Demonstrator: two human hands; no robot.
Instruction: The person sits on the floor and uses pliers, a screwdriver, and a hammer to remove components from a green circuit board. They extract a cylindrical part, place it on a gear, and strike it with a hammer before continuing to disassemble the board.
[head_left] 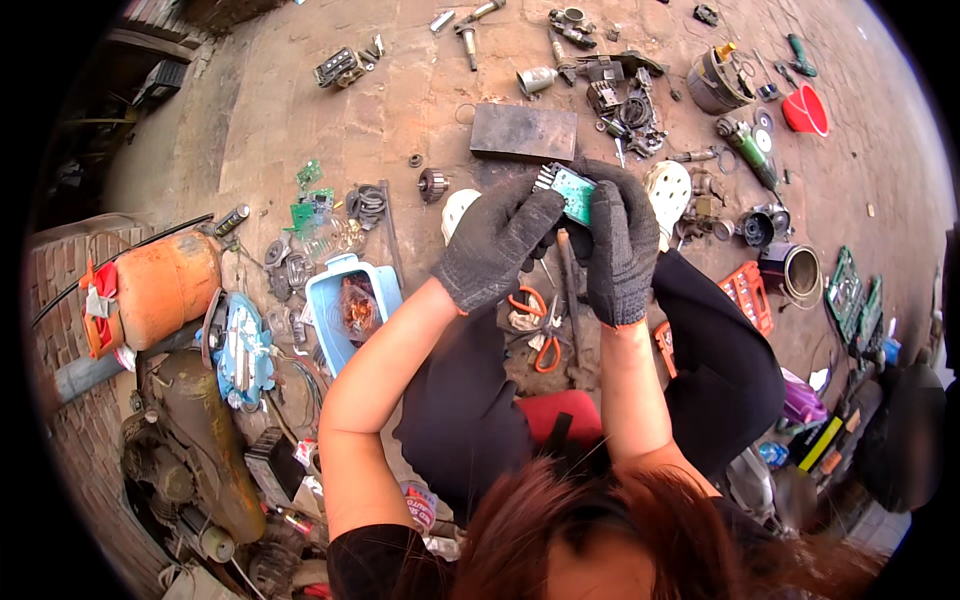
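Note:
Both my hands wear dark grey knit gloves and hold a small green circuit board (574,196) between them, above a dark metal block's near edge. My left hand (503,238) grips the board's left end, where a row of pale metal prongs sticks out. With fingers folded round the right end, my right hand (622,245) hides part of the board. The dark rectangular metal block (524,131) lies on the ground just beyond my hands. Below them, between my legs, are orange-handled scissors (548,343) and a long rod (571,290).
To the left stand a light-blue basin (386,292) with copper-coloured scrap, loose green circuit boards (314,206) and an orange gas cylinder (170,290). Rightward lie a green angle grinder (748,152), a red bucket (805,110) and an orange tool case (747,298). Metal parts are scattered ahead.

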